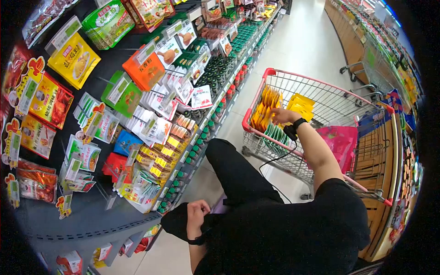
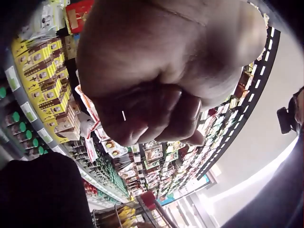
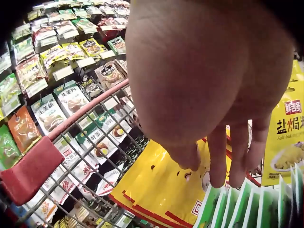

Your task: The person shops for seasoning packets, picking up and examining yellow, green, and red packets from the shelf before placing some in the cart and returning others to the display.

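Observation:
In the head view my right hand (image 1: 285, 116) reaches into a red-trimmed shopping cart (image 1: 316, 79), over a row of orange-yellow packets (image 1: 266, 107). Green-and-white packets (image 1: 276, 135) stand beside that row, and more yellow packets (image 1: 301, 106) lie on its far side. In the right wrist view the fingers of my right hand (image 3: 204, 90) extend down between a yellow packet (image 3: 152, 175) and the green-and-white packets (image 3: 242, 206); whether they touch either is unclear. My left hand (image 1: 197, 213), by my knee, holds nothing; in the left wrist view its fingers (image 2: 161, 111) are loosely curled.
Seasoning packets (image 1: 74, 59) hang on hooks at the left, above rows of green-capped jars (image 1: 201, 142). A pink bag (image 1: 339, 142) lies in the cart's near part. Another cart (image 1: 380, 64) stands beyond, by a wooden display (image 1: 343, 39). A cable (image 1: 268, 162) runs from my right wrist.

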Action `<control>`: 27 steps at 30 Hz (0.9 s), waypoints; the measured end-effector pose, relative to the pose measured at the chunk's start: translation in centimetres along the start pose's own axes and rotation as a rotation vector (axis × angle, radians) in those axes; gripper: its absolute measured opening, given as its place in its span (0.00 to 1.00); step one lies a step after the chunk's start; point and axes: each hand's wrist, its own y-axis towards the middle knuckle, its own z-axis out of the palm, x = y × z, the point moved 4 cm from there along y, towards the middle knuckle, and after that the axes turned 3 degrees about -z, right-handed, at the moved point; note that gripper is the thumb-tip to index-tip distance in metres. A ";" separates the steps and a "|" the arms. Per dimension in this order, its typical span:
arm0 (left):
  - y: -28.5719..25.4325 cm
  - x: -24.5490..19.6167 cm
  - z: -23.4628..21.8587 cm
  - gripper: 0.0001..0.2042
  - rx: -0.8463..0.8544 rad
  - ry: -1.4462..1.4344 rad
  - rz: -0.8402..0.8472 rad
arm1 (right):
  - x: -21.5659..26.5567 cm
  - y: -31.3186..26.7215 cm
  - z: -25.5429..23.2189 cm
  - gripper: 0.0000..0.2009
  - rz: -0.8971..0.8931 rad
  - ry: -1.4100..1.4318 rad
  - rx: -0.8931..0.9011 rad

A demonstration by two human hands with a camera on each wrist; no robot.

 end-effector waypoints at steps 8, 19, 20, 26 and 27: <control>0.2 3.3 0.4 0.29 0.056 -0.110 0.007 | -0.2 0.3 0.5 0.14 -0.066 0.132 0.056; 0.2 1.0 0.1 0.18 0.009 -0.093 0.012 | 11.3 -2.2 -6.0 0.11 -0.298 0.332 -0.329; 0.3 1.5 0.2 0.18 -0.025 -0.081 0.050 | 16.3 -5.2 -6.4 0.12 -0.368 0.435 -0.361; -1.3 -5.6 -1.2 0.24 -0.629 0.270 0.436 | 35.1 -14.8 2.6 0.14 -0.907 0.395 0.348; -2.6 -9.8 -1.1 0.28 -0.827 0.491 0.568 | 36.8 -15.4 5.0 0.14 -0.924 0.491 0.496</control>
